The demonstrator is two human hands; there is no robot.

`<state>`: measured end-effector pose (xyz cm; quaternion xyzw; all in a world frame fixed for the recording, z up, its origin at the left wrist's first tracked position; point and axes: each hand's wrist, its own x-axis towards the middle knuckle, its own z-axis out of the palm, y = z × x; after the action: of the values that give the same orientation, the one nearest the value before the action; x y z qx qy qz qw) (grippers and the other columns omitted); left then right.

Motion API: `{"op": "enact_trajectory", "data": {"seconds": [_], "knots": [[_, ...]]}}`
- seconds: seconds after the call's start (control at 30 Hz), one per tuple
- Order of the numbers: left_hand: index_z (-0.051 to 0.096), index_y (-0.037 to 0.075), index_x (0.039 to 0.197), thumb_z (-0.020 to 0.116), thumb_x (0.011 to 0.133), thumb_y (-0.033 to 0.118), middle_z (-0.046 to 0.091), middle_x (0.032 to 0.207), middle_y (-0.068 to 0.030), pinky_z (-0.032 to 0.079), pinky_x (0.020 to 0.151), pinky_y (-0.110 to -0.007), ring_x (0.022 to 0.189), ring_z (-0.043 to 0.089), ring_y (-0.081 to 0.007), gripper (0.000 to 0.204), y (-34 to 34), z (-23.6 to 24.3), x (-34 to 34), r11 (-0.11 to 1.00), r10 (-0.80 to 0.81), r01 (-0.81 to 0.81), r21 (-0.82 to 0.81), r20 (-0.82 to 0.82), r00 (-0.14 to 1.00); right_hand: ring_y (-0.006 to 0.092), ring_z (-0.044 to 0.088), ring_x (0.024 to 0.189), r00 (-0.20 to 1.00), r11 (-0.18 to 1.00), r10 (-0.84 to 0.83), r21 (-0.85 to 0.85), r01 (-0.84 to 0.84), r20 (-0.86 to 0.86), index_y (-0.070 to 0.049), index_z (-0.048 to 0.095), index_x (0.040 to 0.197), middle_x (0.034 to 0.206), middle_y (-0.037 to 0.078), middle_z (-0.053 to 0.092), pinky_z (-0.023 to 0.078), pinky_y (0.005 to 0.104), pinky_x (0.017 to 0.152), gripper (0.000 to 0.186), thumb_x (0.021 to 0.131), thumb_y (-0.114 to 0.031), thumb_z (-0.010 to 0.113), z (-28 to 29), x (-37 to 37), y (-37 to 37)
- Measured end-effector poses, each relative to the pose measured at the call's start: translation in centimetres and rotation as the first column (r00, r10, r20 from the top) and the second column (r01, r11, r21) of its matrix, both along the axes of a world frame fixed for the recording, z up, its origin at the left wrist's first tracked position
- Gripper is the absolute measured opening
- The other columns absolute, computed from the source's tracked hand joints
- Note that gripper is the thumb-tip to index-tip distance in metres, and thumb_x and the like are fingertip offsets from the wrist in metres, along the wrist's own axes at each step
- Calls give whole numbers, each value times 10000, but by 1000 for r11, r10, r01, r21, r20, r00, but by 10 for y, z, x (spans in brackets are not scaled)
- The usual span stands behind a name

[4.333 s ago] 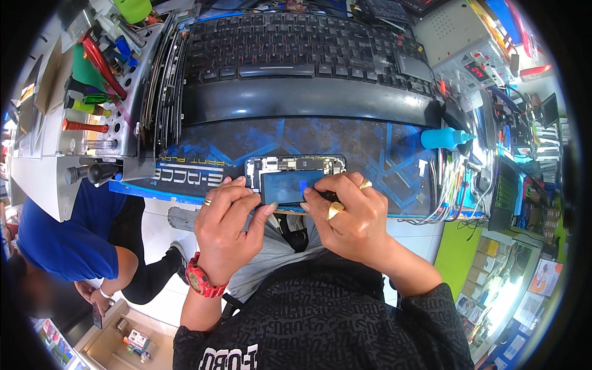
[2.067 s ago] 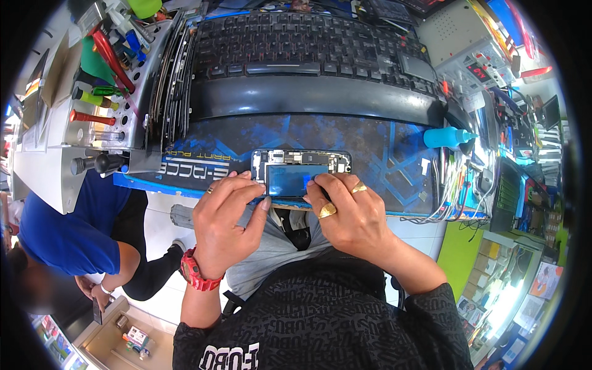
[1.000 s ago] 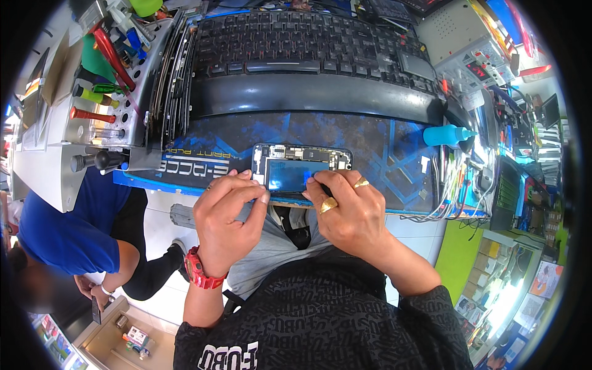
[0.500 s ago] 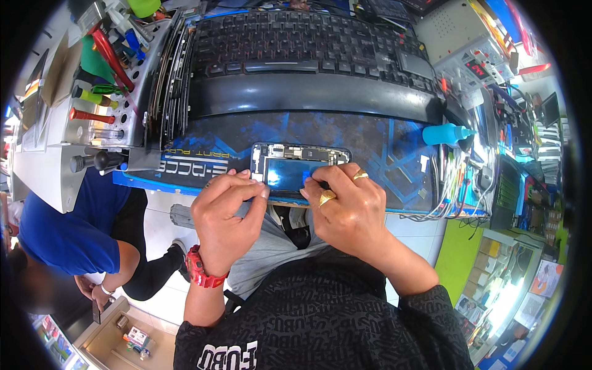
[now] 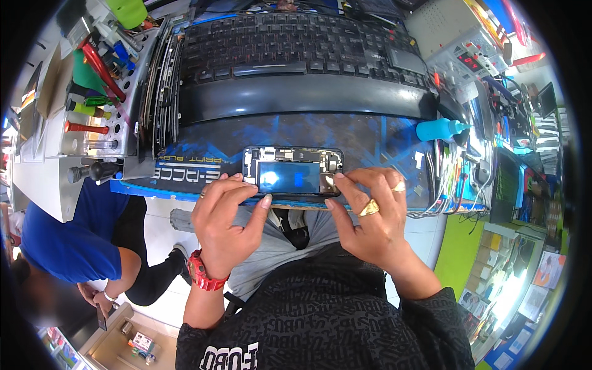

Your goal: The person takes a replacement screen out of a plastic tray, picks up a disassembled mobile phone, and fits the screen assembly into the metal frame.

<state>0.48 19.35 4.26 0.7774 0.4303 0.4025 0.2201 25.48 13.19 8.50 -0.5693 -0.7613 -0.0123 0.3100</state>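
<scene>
An opened smartphone lies lengthwise on the mat near the bench's front edge, its inner parts bared. A shiny dark battery fills its middle, with a small bright blue patch on it. My left hand, with a red watch on its wrist, grips the phone's near left corner between thumb and fingertips. At the right end, my right hand has its fingers spread, the index fingertip against the phone's edge and the thumb lower, by the front edge. Gold rings are on the right hand.
A black keyboard stands behind the patterned mat. At left is a tool rack with screwdrivers and pliers. A teal bottle, cables and a power supply are at right. Another person sits at left.
My right hand has drawn off the battery toward the phone's right end, its thumb and index finger parting. The blue patch is now uncovered. My left hand stays at the left corner.
</scene>
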Motion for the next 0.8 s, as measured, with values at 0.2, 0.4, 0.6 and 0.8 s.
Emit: {"op": "enact_trajectory", "data": {"seconds": [0.2, 0.4, 0.6, 0.8], "knots": [[789, 14, 945, 945, 776, 80, 749, 970, -133, 613, 921, -437, 940, 759, -323, 240, 1, 0, 6, 997, 46, -44, 57, -29, 999, 275, 644, 965, 997, 998, -66, 2, 66, 43, -58, 803, 998, 1036, 62, 680, 466, 514, 948, 277, 734, -104, 874, -8, -3, -11], [793, 4, 961, 945, 791, 81, 754, 976, -131, 616, 931, -437, 927, 761, -320, 240, 0, -5, 5, 994, 49, -40, 105, -91, 995, 250, 634, 1017, 995, 994, -99, 42, 99, 13, -78, 835, 986, 1030, 29, 696, 379, 557, 1148, 237, 758, -100, 896, -37, -18, -12], [807, 9, 942, 950, 780, 69, 767, 962, -110, 625, 920, -416, 916, 776, -302, 225, 2, -5, 4, 991, 45, -32, 127, -105, 993, 253, 652, 992, 996, 996, -57, 71, 62, -69, -62, 838, 957, 1017, 31, 705, 357, 579, 1195, 209, 752, -63, 880, -47, -18, -9], [814, 13, 943, 951, 777, 66, 766, 962, -106, 625, 914, -412, 903, 776, -295, 223, 2, -5, 5, 993, 47, -36, 115, -96, 994, 249, 671, 974, 998, 994, -55, 96, 56, -11, -71, 839, 958, 1021, 34, 706, 364, 600, 1204, 235, 727, -53, 874, -47, -18, -9]]}}
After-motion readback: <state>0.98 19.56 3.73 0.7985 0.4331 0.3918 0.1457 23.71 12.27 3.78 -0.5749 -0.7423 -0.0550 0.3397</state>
